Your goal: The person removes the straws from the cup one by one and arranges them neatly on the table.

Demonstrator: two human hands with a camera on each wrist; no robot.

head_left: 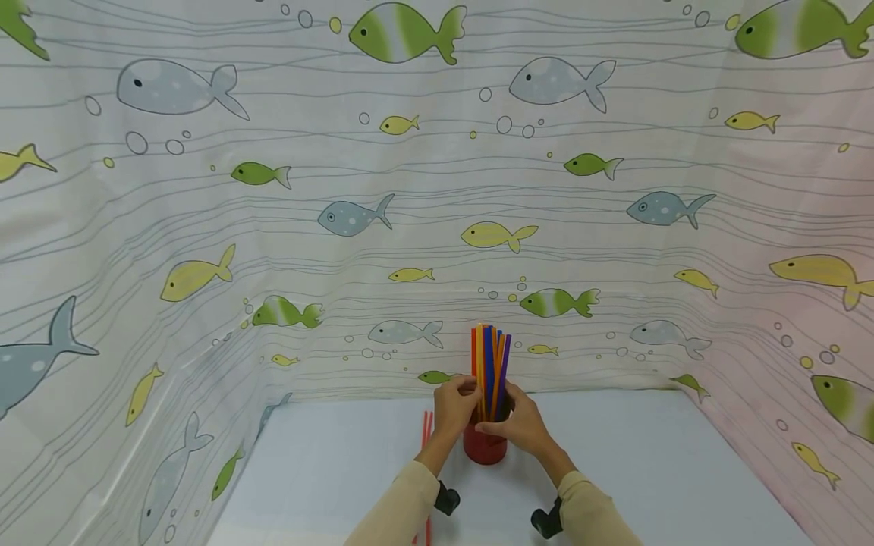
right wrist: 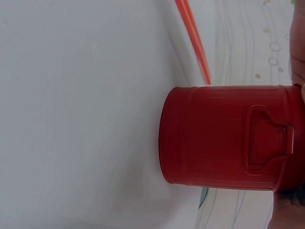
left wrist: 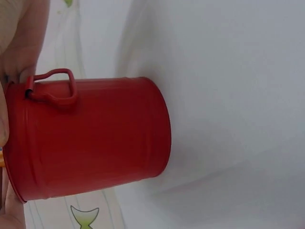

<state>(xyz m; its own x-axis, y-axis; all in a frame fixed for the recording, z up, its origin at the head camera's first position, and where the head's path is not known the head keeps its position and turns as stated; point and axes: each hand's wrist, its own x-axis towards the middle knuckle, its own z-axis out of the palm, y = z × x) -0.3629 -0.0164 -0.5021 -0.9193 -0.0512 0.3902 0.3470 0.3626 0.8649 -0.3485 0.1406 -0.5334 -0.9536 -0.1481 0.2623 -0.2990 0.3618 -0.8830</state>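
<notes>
A red metal bucket (head_left: 485, 447) with small side handles stands upright on the white table, holding several straws (head_left: 488, 364) in orange, yellow, blue, red and purple. My left hand (head_left: 455, 408) is at the left of the bucket's top, its fingers bent against the straws and rim. From the right, my right hand (head_left: 522, 421) curls round the bucket's rim, thumb in front. The bucket (left wrist: 95, 138) fills the left wrist view's left side, with part of a hand at its rim. In the right wrist view the bucket (right wrist: 224, 138) shows its handle; fingers are mostly cut off.
Red straws (head_left: 427, 425) lie on the white table (head_left: 328, 470) left of the bucket, partly hidden by my left forearm. One straw (right wrist: 194, 40) also shows in the right wrist view. A fish-patterned sheet (head_left: 437, 167) rises behind and at both sides.
</notes>
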